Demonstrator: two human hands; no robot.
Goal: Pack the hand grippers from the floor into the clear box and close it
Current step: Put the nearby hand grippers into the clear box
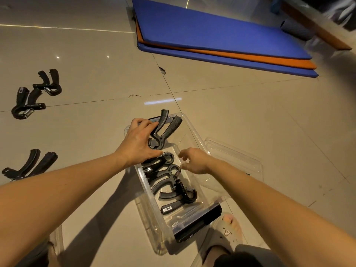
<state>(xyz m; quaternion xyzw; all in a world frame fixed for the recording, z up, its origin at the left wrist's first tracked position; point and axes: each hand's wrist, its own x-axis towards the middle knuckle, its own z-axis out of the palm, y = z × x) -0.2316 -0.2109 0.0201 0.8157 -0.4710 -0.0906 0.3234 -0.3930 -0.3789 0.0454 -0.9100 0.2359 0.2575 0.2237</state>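
Fingers (143,124) of left hand (137,141) clasp gripper (163,130) — over clear box (192,130) far rim (half empty).

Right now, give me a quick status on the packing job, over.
Left hand lowering a hand gripper into the clear box. Right hand open, empty, over the box. Three grippers on the floor at left. Lid off, beside the box.

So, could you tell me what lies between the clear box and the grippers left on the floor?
Only bare tile floor in the head view, between the box and the loose grippers.
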